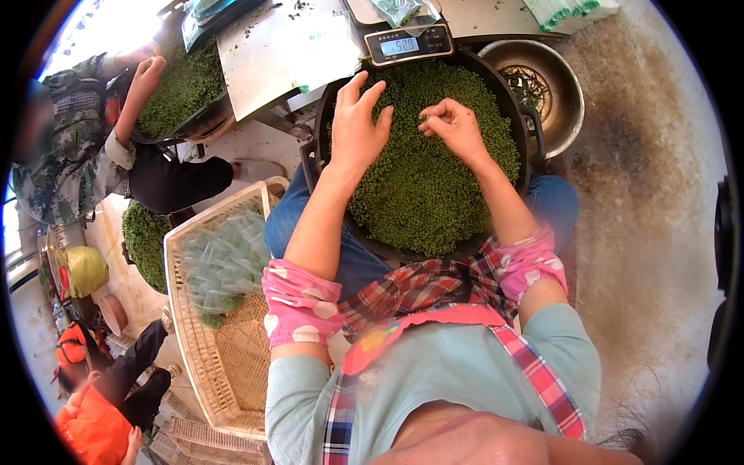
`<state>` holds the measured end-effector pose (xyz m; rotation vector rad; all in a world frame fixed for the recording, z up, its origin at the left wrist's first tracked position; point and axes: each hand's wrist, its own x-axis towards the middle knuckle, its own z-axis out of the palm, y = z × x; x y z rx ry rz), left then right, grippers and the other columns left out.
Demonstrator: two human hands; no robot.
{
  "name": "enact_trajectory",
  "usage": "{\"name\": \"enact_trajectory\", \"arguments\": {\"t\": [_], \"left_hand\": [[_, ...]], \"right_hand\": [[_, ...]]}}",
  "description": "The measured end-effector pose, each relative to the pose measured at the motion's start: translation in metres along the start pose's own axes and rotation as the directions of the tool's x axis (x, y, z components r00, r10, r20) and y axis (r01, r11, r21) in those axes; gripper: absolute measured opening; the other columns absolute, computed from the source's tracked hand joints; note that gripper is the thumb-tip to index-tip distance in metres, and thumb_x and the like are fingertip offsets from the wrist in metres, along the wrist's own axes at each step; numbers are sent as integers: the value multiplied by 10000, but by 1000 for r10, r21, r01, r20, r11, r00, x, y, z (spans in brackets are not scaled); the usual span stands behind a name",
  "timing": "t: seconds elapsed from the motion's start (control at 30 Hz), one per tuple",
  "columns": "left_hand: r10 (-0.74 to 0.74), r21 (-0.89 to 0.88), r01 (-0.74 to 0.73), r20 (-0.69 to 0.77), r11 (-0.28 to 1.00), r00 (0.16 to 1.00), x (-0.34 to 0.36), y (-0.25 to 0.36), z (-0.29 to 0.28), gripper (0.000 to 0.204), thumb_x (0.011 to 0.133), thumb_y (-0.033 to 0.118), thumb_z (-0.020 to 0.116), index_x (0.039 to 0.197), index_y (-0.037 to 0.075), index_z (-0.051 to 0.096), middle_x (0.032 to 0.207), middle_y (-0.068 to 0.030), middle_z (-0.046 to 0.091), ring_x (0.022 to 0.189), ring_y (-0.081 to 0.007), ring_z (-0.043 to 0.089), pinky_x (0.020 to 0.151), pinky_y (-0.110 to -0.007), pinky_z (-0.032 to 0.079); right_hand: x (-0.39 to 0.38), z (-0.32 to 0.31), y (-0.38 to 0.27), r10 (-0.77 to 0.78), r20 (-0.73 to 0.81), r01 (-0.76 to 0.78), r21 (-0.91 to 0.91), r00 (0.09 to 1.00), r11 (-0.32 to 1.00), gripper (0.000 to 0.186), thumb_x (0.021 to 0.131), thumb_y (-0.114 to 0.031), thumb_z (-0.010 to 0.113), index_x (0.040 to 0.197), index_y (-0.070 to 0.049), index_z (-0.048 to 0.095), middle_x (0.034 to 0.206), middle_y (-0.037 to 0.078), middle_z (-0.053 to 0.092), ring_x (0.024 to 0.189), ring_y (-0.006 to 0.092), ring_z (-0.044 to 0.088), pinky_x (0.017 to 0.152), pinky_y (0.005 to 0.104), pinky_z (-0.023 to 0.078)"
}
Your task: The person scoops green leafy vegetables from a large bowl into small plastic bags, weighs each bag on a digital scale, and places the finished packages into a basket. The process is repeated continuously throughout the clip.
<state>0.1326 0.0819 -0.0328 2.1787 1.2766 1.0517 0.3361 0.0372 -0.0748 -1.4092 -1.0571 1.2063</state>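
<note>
A wide black tub (526, 159) rests over my lap, heaped with small round green berries on stems that look like green peppercorns (422, 194). Above its left side hovers my left hand (359, 128), its fingers spread and nothing visible in them. My right hand (456, 130) is over the right half of the heap, thumb and fingertips pinched together; whatever small bit may be between them is too small to name. Just beyond the tub stands a digital scale (411, 45) with a lit display, and a clear plastic bag (399, 11) lies on its pan.
A metal basin (572, 97) with dark stalks stands right of the tub. To my left, a woven plastic crate (190, 364) holds filled clear bags (225, 252). White bags (310, 50) lie on the table. A co-worker (70, 147) sits at another tub (186, 128); another person wears orange (93, 426).
</note>
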Motion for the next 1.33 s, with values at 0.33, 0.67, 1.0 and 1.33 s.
{"name": "enact_trajectory", "arguments": {"t": [0.33, 0.67, 1.0, 1.33], "left_hand": [[-76, -316, 153, 245, 936, 967, 5, 11, 15, 319, 870, 92, 652, 1176, 4, 647, 1058, -157, 679, 905, -240, 682, 789, -332, 539], [-91, -126, 107, 127, 986, 988, 4, 4, 19, 337, 823, 93, 696, 1152, 25, 661, 1135, -146, 658, 919, -270, 639, 795, -366, 522], [83, -74, -94, -142, 993, 986, 21, 3, 21, 536, 780, 130, 770, 1277, 49, 587, 1332, -195, 512, 1099, -331, 574, 909, -399, 496], [-136, -161, 146, 75, 976, 988, 2, -23, -28, 578, 732, 317, 801, 1225, 91, 600, 1046, -178, 678, 942, -343, 670, 822, -413, 537]], "right_hand": [[-6, 15, -23, -25, 95, 13, 123, 995, 992, 171, 861, -14, 620, 1030, 3, 641, 893, 16, 666, 787, 90, 651, 695, 237, 537], [13, 11, -46, -515, 63, 382, -748, 855, 543, 202, 841, -169, 720, 1022, -89, 681, 1042, 27, 672, 771, 119, 687, 670, 261, 536], [117, 6, -130, -684, 289, 584, -774, 670, 246, 146, 913, -192, 581, 957, -67, 643, 869, 156, 646, 800, 368, 643, 658, 432, 506], [33, 11, -162, -87, 724, 549, -433, 684, 715, 260, 920, -132, 646, 1179, -111, 642, 1030, 23, 709, 599, 59, 626, 512, 205, 500]]}}
